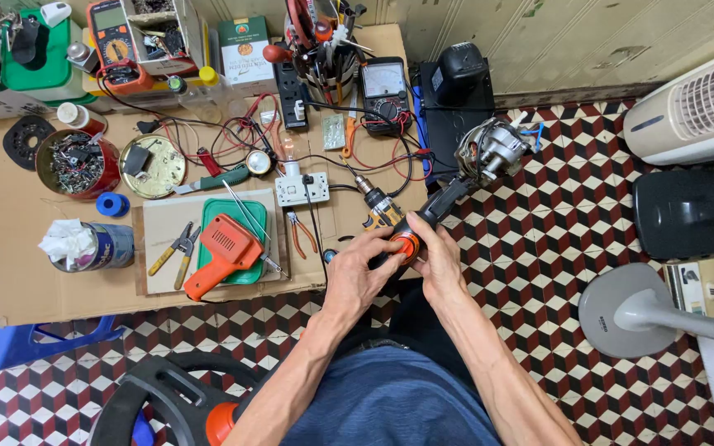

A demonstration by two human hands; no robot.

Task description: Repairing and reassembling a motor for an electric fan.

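Note:
A black cordless drill with an orange collar [407, 244] sits between both my hands over the edge of a low cardboard-topped table [10, 281]. My left hand [355, 268] grips the drill body from the left, fingers touching the orange collar. Closed around the drill's right side is my right hand [435, 258]. The drill's chuck and bit [371, 194] point up and left toward a white socket box [302, 189]. Just beyond the drill, a small electric motor with copper windings [492, 151] lies on the tiled floor.
On the table: an orange soldering gun [223, 249] on a green tray, pliers [178, 247], red tin of screws [77, 163], two multimeters [111, 35] [383, 88], tool cup, wires. Fan base [631, 310] and white fan housing [692, 107] stand right. A black ring with orange part [177, 402] lies below.

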